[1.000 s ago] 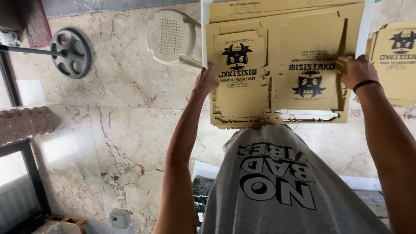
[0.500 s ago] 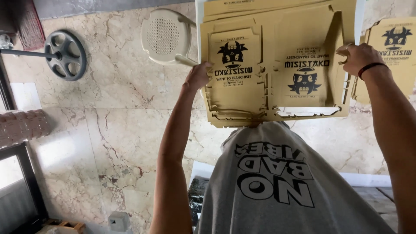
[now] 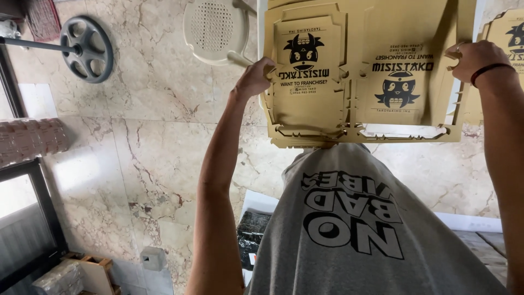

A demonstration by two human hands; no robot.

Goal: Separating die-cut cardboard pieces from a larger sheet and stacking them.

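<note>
A person in a grey printed T-shirt [image 3: 355,229] holds a flat, unfolded tan cardboard box blank [image 3: 363,71] out in front of the chest, above a beige veined marble floor [image 3: 147,142], seen from a head-worn camera looking down. The left hand [image 3: 255,76] is closed on the blank's left edge, its fingers curled out of sight behind the card. The right hand [image 3: 474,57], a dark band at its wrist, grips the right edge with the fingers folded around it; only the knuckles show. The blank's top runs out of the picture, and its black cartoon figures and lettering read upside down from this view. The lower edge meets the shirt's collar and hides the neck. Whether one sheet or several are held cannot be told, though layered edges show along the bottom. A second printed tan cardboard sheet [image 3: 510,38] lies just beyond the right hand, cut off by the frame. A cream perforated plastic chair [image 3: 210,30] stands beside the left hand, partly covered by the blank. A dark metal barbell with a spoked weight plate [image 3: 87,49] lies well apart at upper left. A black glossy packet [image 3: 252,232] shows beside the shirt, half hidden.
</note>
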